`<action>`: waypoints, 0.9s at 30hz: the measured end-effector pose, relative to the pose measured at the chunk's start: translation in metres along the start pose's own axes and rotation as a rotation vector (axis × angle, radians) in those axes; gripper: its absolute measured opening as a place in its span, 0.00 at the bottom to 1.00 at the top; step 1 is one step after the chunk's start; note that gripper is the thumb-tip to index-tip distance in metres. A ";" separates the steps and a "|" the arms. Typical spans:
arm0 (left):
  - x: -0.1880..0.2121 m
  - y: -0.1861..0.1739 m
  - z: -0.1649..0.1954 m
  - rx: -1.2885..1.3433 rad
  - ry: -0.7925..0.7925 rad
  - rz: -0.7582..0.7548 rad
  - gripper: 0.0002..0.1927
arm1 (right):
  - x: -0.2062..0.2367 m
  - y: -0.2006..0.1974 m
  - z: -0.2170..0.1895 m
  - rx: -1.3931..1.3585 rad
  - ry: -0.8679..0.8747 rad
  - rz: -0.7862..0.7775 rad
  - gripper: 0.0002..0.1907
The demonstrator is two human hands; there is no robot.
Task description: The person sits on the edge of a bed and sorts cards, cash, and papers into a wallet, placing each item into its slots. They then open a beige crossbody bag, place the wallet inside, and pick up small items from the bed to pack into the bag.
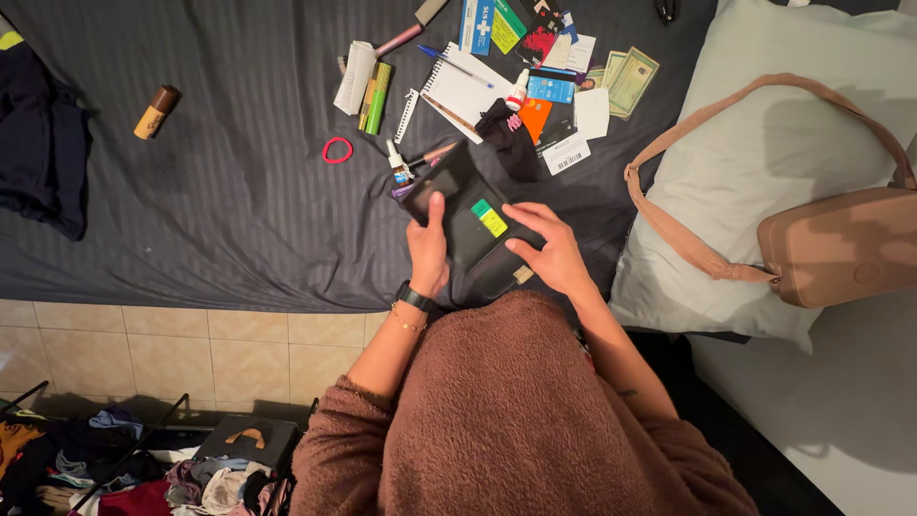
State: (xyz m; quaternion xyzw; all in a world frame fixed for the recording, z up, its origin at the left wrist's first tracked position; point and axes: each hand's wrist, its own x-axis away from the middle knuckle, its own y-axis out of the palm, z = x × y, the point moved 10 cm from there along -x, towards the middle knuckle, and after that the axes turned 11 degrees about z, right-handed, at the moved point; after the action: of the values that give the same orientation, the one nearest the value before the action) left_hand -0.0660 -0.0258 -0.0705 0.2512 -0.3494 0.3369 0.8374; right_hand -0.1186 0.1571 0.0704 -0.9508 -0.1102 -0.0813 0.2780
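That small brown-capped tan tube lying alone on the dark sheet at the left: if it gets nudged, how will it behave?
The tan tube is cylindrical and lies on its side, so it would probably roll, though the soft, creased bed sheet may slow it. It looks small and likely light. Its smooth surface could be a bit slippery to pinch.

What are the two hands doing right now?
Left hand: closed on the open black wallet.
Right hand: fingers resting on the same wallet; grip cannot be told.

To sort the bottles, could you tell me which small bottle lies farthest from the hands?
The brown-capped tan bottle, alone at far left; both white dropper bottles lie near the wallet.
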 end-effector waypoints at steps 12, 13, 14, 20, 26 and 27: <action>-0.032 -0.015 0.012 -0.068 0.123 0.113 0.23 | -0.151 -0.045 0.097 0.147 0.217 0.416 0.20; -0.034 -0.015 0.014 -0.076 0.139 0.116 0.23 | -0.163 -0.044 0.089 0.208 0.139 0.445 0.21; -0.036 -0.012 0.016 -0.082 0.156 0.120 0.22 | -0.174 -0.044 0.093 0.266 0.154 0.434 0.21; -0.057 -0.013 0.030 -0.096 0.173 0.164 0.22 | -0.228 -0.035 0.090 0.510 0.169 0.453 0.33; -0.069 -0.014 0.036 -0.141 0.170 0.185 0.21 | -0.243 -0.024 0.097 0.528 0.299 0.430 0.35; -0.070 -0.013 0.036 -0.132 0.163 0.179 0.21 | -0.244 -0.023 0.098 0.519 0.309 0.428 0.35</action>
State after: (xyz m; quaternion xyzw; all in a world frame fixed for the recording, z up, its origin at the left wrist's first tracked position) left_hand -0.1080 -0.0847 -0.1032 0.1350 -0.3225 0.4057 0.8445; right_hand -0.3505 0.1895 -0.0516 -0.8267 0.1175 -0.1333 0.5338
